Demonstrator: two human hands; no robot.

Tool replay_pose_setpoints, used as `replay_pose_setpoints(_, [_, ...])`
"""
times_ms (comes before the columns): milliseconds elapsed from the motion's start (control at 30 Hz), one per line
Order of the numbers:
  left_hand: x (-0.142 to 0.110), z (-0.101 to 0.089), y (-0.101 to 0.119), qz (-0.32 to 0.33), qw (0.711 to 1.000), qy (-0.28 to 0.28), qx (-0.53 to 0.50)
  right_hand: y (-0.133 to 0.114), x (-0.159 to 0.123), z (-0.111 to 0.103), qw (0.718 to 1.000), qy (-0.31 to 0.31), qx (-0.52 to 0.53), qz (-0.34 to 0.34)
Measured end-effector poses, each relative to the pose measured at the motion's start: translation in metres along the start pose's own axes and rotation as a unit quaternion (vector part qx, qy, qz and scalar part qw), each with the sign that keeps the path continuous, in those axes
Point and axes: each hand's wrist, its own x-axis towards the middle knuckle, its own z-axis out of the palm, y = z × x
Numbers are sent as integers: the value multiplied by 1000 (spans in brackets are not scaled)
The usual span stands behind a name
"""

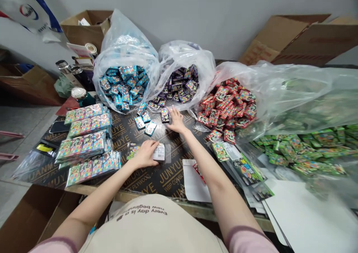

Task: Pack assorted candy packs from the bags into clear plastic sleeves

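My left hand is closed around the end of a small flat box whose white top carries a barcode. Part of a colourful printed card or pack lies left of those fingers, half hidden by the hand. Farther forward, my right hand is stretched out with its fingers apart, right beside a small purple box; whether it touches the box I cannot tell. Several loose blue boxes lie between the hands and the bags.
Clear plastic bags spill blue boxes, purple boxes, red boxes and green packs. Filled clear packs are stacked at left. A white envelope-like sheet lies under my right forearm. Cartons and a thermos stand behind.
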Motion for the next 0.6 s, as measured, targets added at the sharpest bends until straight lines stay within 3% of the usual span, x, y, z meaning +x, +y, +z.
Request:
replay_pose_setpoints(100, [-2,7,3,13,999,-32,13,2,29,6,997,-65,-33,-29])
replay_pose_setpoints(167, [-4,8,3,12,999,-48,20,0,28,10,994,-91,-37,-44])
replay_pose_setpoints(433, [-7,5,-7,2,997,-64,35,15,-49,4,977,-182,28,-105])
replay_pose_setpoints(600, [-5,8,-6,4,997,-64,42,19,-68,4,995,-90,38,-25])
